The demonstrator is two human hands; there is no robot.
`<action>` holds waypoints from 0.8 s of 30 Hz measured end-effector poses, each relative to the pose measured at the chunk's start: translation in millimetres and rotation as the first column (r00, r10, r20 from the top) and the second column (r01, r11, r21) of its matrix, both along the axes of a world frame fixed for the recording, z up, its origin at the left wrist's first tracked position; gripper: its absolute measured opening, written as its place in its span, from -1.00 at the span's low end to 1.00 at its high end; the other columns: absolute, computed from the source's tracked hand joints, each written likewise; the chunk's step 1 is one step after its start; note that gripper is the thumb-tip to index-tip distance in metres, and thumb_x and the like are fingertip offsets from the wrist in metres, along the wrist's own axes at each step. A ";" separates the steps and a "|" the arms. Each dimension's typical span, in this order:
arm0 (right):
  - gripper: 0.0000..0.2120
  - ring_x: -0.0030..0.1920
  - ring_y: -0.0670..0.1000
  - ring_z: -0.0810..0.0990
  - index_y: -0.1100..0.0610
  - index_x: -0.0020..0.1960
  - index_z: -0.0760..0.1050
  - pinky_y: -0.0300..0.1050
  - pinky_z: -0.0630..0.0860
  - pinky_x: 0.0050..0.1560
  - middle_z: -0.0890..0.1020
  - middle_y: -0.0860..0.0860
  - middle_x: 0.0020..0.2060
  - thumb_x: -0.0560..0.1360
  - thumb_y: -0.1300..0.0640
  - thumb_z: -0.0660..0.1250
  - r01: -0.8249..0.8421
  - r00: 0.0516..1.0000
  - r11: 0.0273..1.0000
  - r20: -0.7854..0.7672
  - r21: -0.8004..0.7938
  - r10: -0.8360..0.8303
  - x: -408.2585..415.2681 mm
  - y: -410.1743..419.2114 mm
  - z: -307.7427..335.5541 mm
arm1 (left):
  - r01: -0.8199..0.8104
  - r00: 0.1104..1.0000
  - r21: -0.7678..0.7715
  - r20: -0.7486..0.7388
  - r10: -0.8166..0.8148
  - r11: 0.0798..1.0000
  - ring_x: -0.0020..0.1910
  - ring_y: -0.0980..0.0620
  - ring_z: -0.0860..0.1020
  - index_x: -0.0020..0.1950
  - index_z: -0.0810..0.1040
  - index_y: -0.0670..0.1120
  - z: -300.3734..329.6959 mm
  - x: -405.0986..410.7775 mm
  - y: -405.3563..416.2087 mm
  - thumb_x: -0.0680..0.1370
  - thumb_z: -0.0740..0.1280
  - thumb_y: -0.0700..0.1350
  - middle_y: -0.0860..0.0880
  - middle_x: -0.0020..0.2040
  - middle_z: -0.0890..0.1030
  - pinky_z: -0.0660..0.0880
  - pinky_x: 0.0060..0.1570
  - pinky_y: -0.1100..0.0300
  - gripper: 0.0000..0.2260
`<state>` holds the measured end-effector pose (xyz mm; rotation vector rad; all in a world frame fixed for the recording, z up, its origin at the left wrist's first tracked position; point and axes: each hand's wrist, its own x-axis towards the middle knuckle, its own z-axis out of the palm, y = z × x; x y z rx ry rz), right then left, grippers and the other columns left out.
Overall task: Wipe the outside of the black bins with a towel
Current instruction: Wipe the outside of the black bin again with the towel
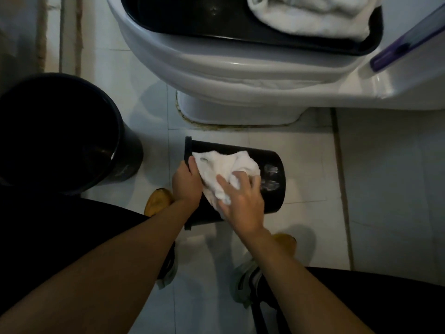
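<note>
Small bin (269, 162): black, cylindrical, smooth and glossy; I see it lying on its side on the floor (385, 189), rim to the left, base to the right, just in front of the toilet (216, 68).
Towel (224, 167): white, soft, crumpled; draped over the upper side of the small bin.
Left hand (186, 182): my left grip is curled around the bin's rim, thumb on top, holding it steady.
Right hand (243, 201): my right grip lies on the towel with fingers spread and bent into the cloth, pressing it to the bin wall.
Large bin (60, 131): black, round, upright at the left, well apart from the small one; its inside is too dark to read.
Tray (192, 18): black, glossy, resting on the toilet, carrying a second white towel (310, 15); both cut off by the top edge.
Floor: pale glazed tiles with dark grout lines.
Hard to make out: pale marks on the bin wall near its base (271, 177), either glare or a label, I cannot tell; a purple-edged object (407, 42) at upper right is cut off; shoes (159, 201) partly hidden by my arms.
</note>
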<state>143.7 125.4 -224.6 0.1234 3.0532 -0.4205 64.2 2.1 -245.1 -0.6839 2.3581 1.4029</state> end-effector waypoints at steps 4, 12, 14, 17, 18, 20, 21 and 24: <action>-0.57 0.16 0.17 0.31 -0.12 0.22 0.58 -0.06 0.53 -0.20 0.46 0.08 0.20 0.37 -0.11 0.49 0.195 0.981 0.981 -0.019 0.001 -0.195 -12.1 28.9 -5.2 | 0.029 0.999 -0.021 -0.024 -0.030 0.999 -0.21 -0.03 0.53 -0.10 0.48 -0.17 5.9 3.5 1.1 0.68 0.05 0.04 -0.12 -0.22 0.54 0.48 -0.15 0.13 -0.63; -0.62 0.28 0.18 0.29 0.07 0.20 0.58 -0.05 0.43 0.09 0.37 0.06 0.30 0.49 -0.13 0.35 0.492 0.849 0.869 0.189 0.059 -0.493 -73.6 72.2 -3.8 | 0.051 0.999 -0.063 0.003 -0.051 0.997 -0.30 0.10 0.46 -0.08 0.48 -0.20 9.0 -14.2 6.5 0.68 0.03 0.04 -0.03 -0.27 0.48 0.32 -0.35 0.29 -0.61; -0.60 0.22 0.19 0.32 -0.01 0.25 0.55 -0.03 0.49 -0.01 0.40 0.07 0.29 0.46 -0.12 0.37 0.306 0.944 0.950 0.108 0.056 -0.310 -43.8 66.5 -5.1 | 0.047 0.999 -0.073 0.022 -0.045 0.996 -0.28 0.09 0.48 -0.07 0.50 -0.20 6.5 -18.2 5.3 0.68 0.03 0.04 -0.02 -0.26 0.49 0.33 -0.34 0.26 -0.60; -0.57 0.09 0.19 0.36 -0.10 0.27 0.55 -0.06 0.52 -0.21 0.48 0.10 0.19 0.40 -0.09 0.43 -0.007 1.000 0.998 0.009 0.057 0.007 2.9 73.1 -8.9 | 0.058 0.998 -0.084 0.013 -0.057 0.995 -0.23 -0.01 0.52 -0.10 0.50 -0.21 5.3 -18.4 4.9 0.68 0.03 0.04 -0.07 -0.26 0.50 0.40 -0.23 0.18 -0.59; -0.57 0.07 0.18 0.37 -0.11 0.25 0.57 -0.08 0.52 -0.23 0.49 0.09 0.16 0.39 -0.08 0.44 -0.058 0.998 0.996 -0.003 0.063 0.059 9.3 79.6 -11.7 | 0.060 0.998 -0.089 0.008 -0.059 0.994 -0.21 -0.03 0.52 -0.10 0.50 -0.21 5.6 -16.1 5.1 0.68 0.03 0.04 -0.09 -0.25 0.51 0.40 -0.20 0.17 -0.59; -0.61 0.03 0.18 0.38 -0.14 0.21 0.59 -0.10 0.48 -0.24 0.48 0.09 0.14 0.38 -0.07 0.45 -0.024 0.999 0.999 -0.025 0.045 0.025 5.5 87.5 -15.3 | 0.054 0.999 -0.078 -0.003 -0.054 0.996 -0.20 -0.04 0.52 -0.09 0.50 -0.22 5.7 -12.4 4.8 0.68 0.03 0.03 -0.11 -0.22 0.52 0.41 -0.21 0.17 -0.59; -0.62 0.04 0.18 0.37 -0.16 0.20 0.60 -0.09 0.47 -0.24 0.48 0.10 0.15 0.38 -0.08 0.44 0.050 0.998 0.998 -0.026 0.026 -0.050 -1.7 87.5 -15.9 | 0.051 0.999 -0.072 -0.007 -0.052 0.996 -0.20 -0.03 0.53 -0.09 0.50 -0.21 6.2 -11.8 4.0 0.68 0.03 0.03 -0.10 -0.22 0.52 0.41 -0.24 0.19 -0.59; -0.65 0.12 0.19 0.34 -0.11 0.18 0.60 -0.01 0.50 -0.16 0.44 0.11 0.24 0.41 -0.12 0.44 0.315 0.948 0.949 0.057 0.002 -0.314 -21.1 82.5 -11.6 | 0.061 0.998 -0.058 -0.002 -0.061 0.996 -0.19 -0.02 0.53 -0.13 0.48 -0.17 9.1 -13.1 4.4 0.68 0.02 0.04 -0.07 -0.23 0.51 0.46 -0.21 0.19 -0.61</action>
